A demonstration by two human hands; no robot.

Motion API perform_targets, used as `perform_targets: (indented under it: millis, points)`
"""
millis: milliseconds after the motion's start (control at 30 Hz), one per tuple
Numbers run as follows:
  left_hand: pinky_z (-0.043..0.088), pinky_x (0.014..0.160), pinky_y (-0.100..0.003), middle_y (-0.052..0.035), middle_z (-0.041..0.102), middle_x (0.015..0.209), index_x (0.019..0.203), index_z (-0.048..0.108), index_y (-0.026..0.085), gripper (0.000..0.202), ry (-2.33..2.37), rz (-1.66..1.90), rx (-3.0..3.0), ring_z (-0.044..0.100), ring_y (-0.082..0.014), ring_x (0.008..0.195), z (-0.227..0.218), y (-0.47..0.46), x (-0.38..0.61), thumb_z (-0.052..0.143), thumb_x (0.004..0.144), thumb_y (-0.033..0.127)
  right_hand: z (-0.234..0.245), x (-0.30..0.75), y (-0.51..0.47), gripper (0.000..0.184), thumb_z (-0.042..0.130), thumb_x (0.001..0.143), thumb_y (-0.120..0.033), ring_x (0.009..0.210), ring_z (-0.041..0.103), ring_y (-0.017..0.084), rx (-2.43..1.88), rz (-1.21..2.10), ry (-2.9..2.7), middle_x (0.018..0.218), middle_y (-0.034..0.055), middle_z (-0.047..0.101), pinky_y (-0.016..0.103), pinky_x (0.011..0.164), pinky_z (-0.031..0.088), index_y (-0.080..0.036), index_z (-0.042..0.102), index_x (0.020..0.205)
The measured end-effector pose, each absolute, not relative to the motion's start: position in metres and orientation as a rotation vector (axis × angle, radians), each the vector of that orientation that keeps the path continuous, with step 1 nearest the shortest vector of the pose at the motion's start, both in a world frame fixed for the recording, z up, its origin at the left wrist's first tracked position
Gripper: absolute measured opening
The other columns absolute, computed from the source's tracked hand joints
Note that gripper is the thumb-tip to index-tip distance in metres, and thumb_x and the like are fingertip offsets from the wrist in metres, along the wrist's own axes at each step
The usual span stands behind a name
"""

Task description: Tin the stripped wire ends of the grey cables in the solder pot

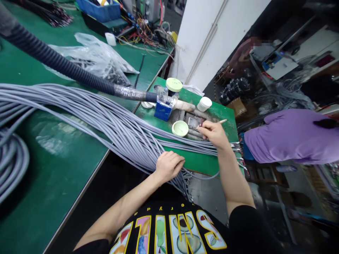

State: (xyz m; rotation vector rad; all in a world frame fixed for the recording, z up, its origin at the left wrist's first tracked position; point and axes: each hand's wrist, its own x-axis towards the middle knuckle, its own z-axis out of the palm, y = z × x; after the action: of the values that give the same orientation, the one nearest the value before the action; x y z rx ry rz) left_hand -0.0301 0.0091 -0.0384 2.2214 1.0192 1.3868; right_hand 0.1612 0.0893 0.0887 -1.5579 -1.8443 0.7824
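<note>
My right hand (215, 134) is pinched over a small metal pot with a silvery surface (194, 122), probably molten solder. Thin dark red wire ends (202, 122) stick out from its fingertips; the rest of what it grips is hidden. A light wooden stick (222, 121) shows just past the knuckles; whether the hand holds it I cannot tell. My left hand (170, 165) lies curled over a thick bundle of grey cables (119, 123), closed on some of them. One cable loops from beside this hand toward my right forearm. An open pale-green tub (180, 128) sits beside the pot.
A black corrugated hose (79, 72) crosses to a blue box (162, 110) behind the pot. A green-lidded jar (174, 84) and white cup (204, 104) stand nearby. Plastic bags (95, 60) lie on the green table (58, 169). A person in purple (291, 135) is at right.
</note>
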Motion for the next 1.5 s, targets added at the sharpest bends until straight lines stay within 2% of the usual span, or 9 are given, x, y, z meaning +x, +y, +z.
perform_targets:
  millis: [167,367,567,767,933,1067,1233,1333,1500]
  points:
    - [0.049,0.066,-0.028,-0.0034,0.069,0.083,0.101,0.065,0.019,0.025,0.771,1.481,1.269,0.064,-0.0142,0.073,-0.014,0.02,-0.017,0.066,0.08,0.033,0.087,0.129,0.045,0.028,0.063,0.077,-0.039,0.047,0.047,0.01,-1.386,0.949,-1.757,0.057,-0.0025,0.05,0.025,0.048,0.036,-0.02,0.056,0.057]
    - [0.047,0.057,-0.024,0.0007,0.066,0.075,0.086,0.069,0.02,0.022,0.671,1.583,0.777,0.056,-0.009,0.061,0.001,0.027,0.008,0.074,0.071,0.036,0.08,0.113,0.027,0.031,0.064,0.077,-0.046,0.045,0.047,0.009,-1.342,0.971,-1.645,0.064,-0.0016,0.055,0.025,0.045,0.037,-0.021,0.059,0.058]
    - [0.046,0.059,-0.022,0.0001,0.061,0.076,0.079,0.067,0.019,0.013,0.655,1.75,0.929,0.057,-0.0095,0.067,0.007,0.027,0.013,0.072,0.075,0.03,0.079,0.117,0.024,0.032,0.063,0.077,-0.047,0.041,0.045,0.008,-1.378,1.03,-1.566,0.052,-0.0034,0.05,0.023,0.043,0.034,-0.019,0.059,0.062]
    - [0.045,0.06,-0.022,0.001,0.059,0.076,0.085,0.063,0.019,0.004,0.729,1.903,1.226,0.055,-0.0086,0.064,0.008,0.032,0.006,0.062,0.083,0.022,0.074,0.132,0.008,0.027,0.052,0.087,-0.037,0.055,0.053,0.012,-1.467,0.78,-1.824,0.066,-0.0003,0.058,0.024,0.054,0.04,-0.018,0.063,0.102]
    - [0.047,0.067,-0.026,-0.0016,0.066,0.078,0.091,0.066,0.021,0.014,0.631,2.027,1.894,0.059,-0.0122,0.072,-0.002,0.038,-0.001,0.06,0.081,0.013,0.06,0.134,-0.006,0.032,0.04,0.094,-0.037,0.052,0.045,0.01,-1.426,0.764,-1.845,0.056,-0.0023,0.048,0.023,0.053,0.036,-0.017,0.059,0.076]
    - [0.048,0.069,-0.027,-0.0016,0.067,0.078,0.09,0.068,0.021,0.011,0.656,1.868,1.76,0.06,-0.0125,0.072,-0.007,0.033,0.0,0.064,0.08,0.018,0.052,0.134,-0.009,0.036,0.041,0.093,-0.042,0.043,0.038,0.007,-1.404,1.02,-1.669,0.049,-0.0061,0.042,0.021,0.046,0.033,-0.018,0.056,0.072]
    - [0.049,0.078,-0.028,-0.0056,0.069,0.093,0.106,0.067,0.019,0.034,0.674,1.434,0.973,0.063,-0.0158,0.085,-0.009,0.012,0.008,0.066,0.079,0.039,0.05,0.127,-0.018,0.035,0.046,0.09,-0.043,0.035,0.039,0.005,-1.448,1.074,-1.569,0.047,-0.0067,0.045,0.019,0.04,0.032,-0.017,0.057,0.07]
    - [0.048,0.073,-0.029,-0.0068,0.07,0.089,0.09,0.071,0.014,0.037,0.519,1.151,0.82,0.062,-0.015,0.075,-0.004,0.004,0.007,0.063,0.079,0.048,0.058,0.132,-0.024,0.035,0.05,0.088,-0.039,0.041,0.051,0.008,-1.447,1.131,-1.653,0.049,-0.0035,0.053,0.02,0.046,0.04,-0.016,0.056,0.062]
    - [0.047,0.068,-0.026,-0.0035,0.065,0.064,0.071,0.067,0.013,0.039,0.352,0.991,0.703,0.06,-0.014,0.065,0.009,-0.003,-0.003,0.07,0.071,0.053,0.089,0.166,-0.022,0.018,0.061,0.081,-0.03,0.062,0.06,0.012,-1.403,1.104,-1.837,0.066,0.0007,0.065,0.022,0.06,0.046,-0.015,0.07,0.077]
